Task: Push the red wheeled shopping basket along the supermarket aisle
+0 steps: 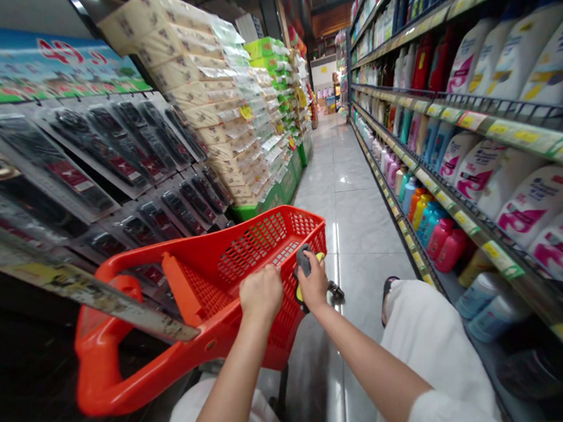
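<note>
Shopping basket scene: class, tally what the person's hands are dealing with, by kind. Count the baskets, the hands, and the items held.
Red shopping basket: 1
Hands: 2, the left hand closed on the basket rim, the right hand beside it
Small grey and yellow item in the right hand's grip: 1
Total: 4

Item in right hand (313, 283): mostly covered by the fingers; only a grey and yellow part shows, kind cannot be told.
Left hand (261, 294): its fingers curl over the basket rim (267, 222), out of sight.
Basket inside: floor hidden by its near wall.
Hanging packs (104, 149): blurred, contents unreadable.
Price tags (520, 137): print too small to read.
Bottles (561, 242): cut off at the right edge.
Foot (387, 294): partly behind the white garment.
</note>
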A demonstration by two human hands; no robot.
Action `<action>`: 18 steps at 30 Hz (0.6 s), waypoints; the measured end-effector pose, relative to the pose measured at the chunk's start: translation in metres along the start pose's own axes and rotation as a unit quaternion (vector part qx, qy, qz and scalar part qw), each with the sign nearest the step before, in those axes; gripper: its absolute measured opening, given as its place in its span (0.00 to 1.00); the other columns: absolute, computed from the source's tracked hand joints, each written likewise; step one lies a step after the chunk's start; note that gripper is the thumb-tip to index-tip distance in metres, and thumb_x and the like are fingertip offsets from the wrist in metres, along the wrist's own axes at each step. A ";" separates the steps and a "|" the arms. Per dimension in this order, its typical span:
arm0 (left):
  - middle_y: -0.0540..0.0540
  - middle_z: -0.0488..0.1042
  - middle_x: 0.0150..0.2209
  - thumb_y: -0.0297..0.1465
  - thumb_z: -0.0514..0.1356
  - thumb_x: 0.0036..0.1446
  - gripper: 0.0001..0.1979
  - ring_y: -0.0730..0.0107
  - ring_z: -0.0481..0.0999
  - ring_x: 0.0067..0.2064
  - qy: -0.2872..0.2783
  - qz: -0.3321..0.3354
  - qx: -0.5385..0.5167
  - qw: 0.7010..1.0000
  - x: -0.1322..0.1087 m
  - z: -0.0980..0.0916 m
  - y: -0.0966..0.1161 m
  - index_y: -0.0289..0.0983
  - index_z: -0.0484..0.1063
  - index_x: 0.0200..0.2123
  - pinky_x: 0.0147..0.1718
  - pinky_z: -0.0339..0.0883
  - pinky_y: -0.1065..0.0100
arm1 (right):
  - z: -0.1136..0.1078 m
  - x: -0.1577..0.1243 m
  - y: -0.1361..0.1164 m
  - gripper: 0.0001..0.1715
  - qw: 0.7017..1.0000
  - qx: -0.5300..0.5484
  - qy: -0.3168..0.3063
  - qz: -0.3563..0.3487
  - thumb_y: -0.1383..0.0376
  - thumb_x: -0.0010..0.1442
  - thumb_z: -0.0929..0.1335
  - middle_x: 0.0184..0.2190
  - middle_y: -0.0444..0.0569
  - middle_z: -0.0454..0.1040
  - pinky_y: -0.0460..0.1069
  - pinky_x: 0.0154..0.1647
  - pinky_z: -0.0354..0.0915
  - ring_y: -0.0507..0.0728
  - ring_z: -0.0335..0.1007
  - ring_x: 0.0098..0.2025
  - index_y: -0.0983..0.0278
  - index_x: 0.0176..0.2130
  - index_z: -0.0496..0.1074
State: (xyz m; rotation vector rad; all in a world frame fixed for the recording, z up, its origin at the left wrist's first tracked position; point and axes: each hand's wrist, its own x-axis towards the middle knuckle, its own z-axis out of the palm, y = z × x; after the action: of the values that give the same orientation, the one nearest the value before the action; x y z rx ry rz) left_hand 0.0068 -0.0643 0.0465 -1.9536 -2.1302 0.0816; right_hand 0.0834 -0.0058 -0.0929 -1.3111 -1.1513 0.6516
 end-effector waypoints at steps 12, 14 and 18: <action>0.31 0.77 0.31 0.34 0.39 0.64 0.25 0.46 0.79 0.37 -0.013 -0.014 -0.003 1.000 -0.003 -0.004 0.003 0.29 0.74 0.38 0.34 0.69 0.54 | -0.014 0.053 0.035 0.24 0.993 0.023 0.091 0.067 0.66 0.51 0.65 0.46 0.52 0.69 0.52 0.49 0.60 0.59 0.64 0.48 0.62 0.49 0.66; 0.30 0.77 0.31 0.34 0.39 0.64 0.25 0.45 0.79 0.37 -0.012 -0.015 -0.002 1.000 -0.002 -0.003 0.004 0.28 0.74 0.38 0.33 0.69 0.54 | -0.011 0.057 0.027 0.25 0.996 0.007 0.075 0.054 0.65 0.51 0.65 0.46 0.52 0.68 0.52 0.48 0.61 0.59 0.64 0.47 0.60 0.51 0.66; 0.31 0.78 0.32 0.33 0.38 0.64 0.25 0.46 0.79 0.37 -0.008 -0.009 0.002 1.000 -0.002 -0.002 0.004 0.28 0.73 0.39 0.33 0.70 0.55 | 0.001 0.006 0.012 0.23 1.000 -0.022 0.012 -0.002 0.65 0.54 0.64 0.45 0.52 0.66 0.53 0.47 0.62 0.60 0.66 0.45 0.58 0.50 0.68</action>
State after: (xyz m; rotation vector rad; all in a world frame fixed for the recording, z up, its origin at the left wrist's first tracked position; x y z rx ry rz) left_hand 0.0112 -0.0657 0.0474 -1.9380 -2.1559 0.0992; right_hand 0.0873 0.0029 -0.1030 -1.3505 -1.1547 0.6097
